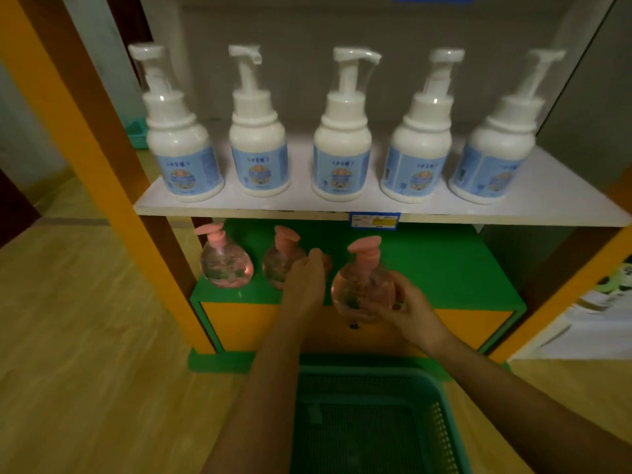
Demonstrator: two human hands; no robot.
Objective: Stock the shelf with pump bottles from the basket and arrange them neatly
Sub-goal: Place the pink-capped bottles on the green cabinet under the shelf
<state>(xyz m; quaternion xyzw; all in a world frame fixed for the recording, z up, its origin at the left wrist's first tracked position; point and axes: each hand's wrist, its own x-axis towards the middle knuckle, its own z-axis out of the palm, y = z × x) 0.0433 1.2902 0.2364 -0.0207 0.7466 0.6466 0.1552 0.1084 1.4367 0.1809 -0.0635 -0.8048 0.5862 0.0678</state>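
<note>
Three round clear pump bottles with pink pumps are at the green lower shelf (444,265). The left bottle (225,265) stands alone. My left hand (304,282) lies against the middle bottle (278,261), fingers fairly straight, hiding its right side. My right hand (407,309) grips the third bottle (362,285) from below and the right, at the shelf's front edge. The green basket (441,398) sits on the floor under my forearms, and no bottles show inside it.
On the white upper shelf (547,206) stand several white pump bottles with blue labels in a row. Orange uprights (102,172) frame the unit on both sides. A blue price tag (374,220) hangs on the upper shelf's edge. Wooden floor lies to the left.
</note>
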